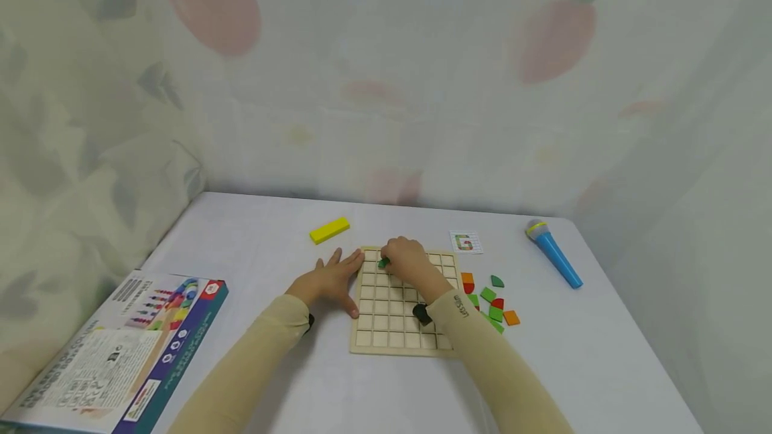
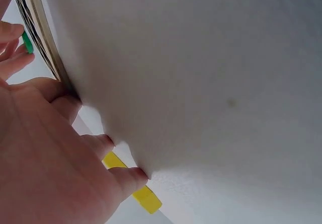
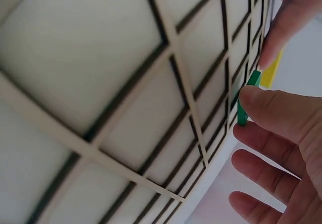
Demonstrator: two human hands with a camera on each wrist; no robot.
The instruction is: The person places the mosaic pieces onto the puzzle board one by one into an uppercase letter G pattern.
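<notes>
A wooden grid board point(image 1: 386, 340) lies on the white table. My right hand point(image 1: 405, 258) hovers over its far left cells and pinches a small green tile point(image 1: 382, 263) between thumb and fingers; in the right wrist view the green tile point(image 3: 244, 103) stands on edge against the grid board point(image 3: 126, 108). My left hand point(image 1: 328, 280) lies flat on the table with straight fingers touching the board's left edge. The left wrist view shows that left hand point(image 2: 50, 153) spread on the table, with the green tile point(image 2: 27, 42) beyond it.
Loose green, orange and red tiles point(image 1: 490, 300) lie right of the board. A yellow block point(image 1: 329, 230) sits behind the left hand. A pattern card point(image 1: 466, 242), a blue toy microphone point(image 1: 553, 253) and the game's box point(image 1: 114, 353) are also on the table.
</notes>
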